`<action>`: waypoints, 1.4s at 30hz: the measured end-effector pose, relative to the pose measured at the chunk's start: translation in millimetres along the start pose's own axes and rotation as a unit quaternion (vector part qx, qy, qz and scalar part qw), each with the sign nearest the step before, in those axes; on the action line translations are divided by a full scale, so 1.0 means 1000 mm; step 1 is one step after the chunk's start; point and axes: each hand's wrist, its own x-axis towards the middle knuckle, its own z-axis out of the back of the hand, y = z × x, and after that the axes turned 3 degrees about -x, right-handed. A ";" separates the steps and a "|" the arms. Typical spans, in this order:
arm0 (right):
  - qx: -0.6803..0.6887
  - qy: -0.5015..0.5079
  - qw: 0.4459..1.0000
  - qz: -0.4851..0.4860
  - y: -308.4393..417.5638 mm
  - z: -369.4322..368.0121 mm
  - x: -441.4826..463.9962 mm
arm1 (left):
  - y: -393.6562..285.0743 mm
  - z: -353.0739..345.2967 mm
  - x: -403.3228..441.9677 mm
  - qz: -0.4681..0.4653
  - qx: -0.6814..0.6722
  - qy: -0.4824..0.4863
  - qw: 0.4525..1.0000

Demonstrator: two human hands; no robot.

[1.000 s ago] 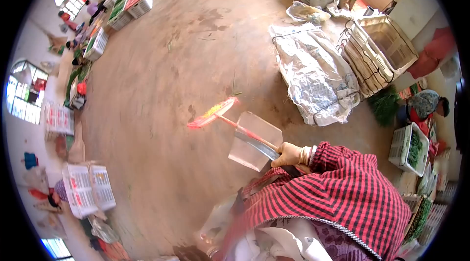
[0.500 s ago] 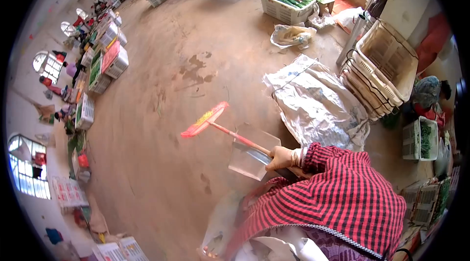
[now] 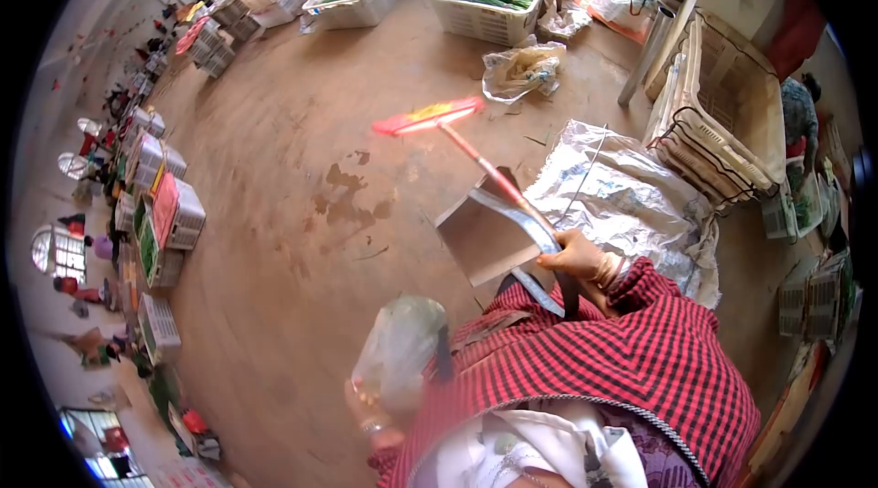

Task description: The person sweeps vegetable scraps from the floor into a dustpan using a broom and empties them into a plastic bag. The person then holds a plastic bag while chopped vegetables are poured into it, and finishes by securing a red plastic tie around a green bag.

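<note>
My right hand [image 3: 580, 255] is closed around the handle of a broom [image 3: 477, 159]. The broom's red and yellow head points up and away from me, above the floor. A dustpan [image 3: 485, 239] with a pale, shiny rim hangs beside the broom handle at the same hand; part of its handle is hidden. Low on the left, my left hand [image 3: 368, 404], with a bracelet at its wrist, is closed on a translucent plastic bag [image 3: 402, 353]. That hand is slightly blurred, and the bag hangs next to my checked jacket.
A white woven sheet [image 3: 622, 200] lies on the floor to the right, before stacked crates [image 3: 722, 113]. Crates of green stalks [image 3: 485, 8] stand at the back, near seated people. A crumpled bag [image 3: 523, 72] lies nearer. More crates [image 3: 178, 214] line the left.
The broom head has moved up and to the right, and the dustpan has tilted. My left hand and the plastic bag have come more clearly into view. The camera view has shifted.
</note>
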 end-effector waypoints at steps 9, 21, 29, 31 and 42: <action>0.054 -0.124 0.988 -0.068 0.014 0.066 0.170 | -0.075 -0.216 0.142 -0.029 0.029 0.056 0.998; 0.125 -0.261 0.940 -0.179 0.024 0.151 0.305 | -0.108 -0.559 0.248 0.027 0.147 0.228 0.962; 0.144 -0.362 0.902 -0.185 0.044 0.205 0.355 | -0.084 -0.769 0.283 0.054 0.258 0.319 0.910; 0.109 -0.365 0.900 -0.213 0.050 0.223 0.366 | -0.074 -0.812 0.293 0.043 0.265 0.358 0.894; 0.173 -0.330 0.904 -0.209 0.044 0.357 0.466 | 0.013 -0.994 0.314 0.197 0.143 0.406 0.881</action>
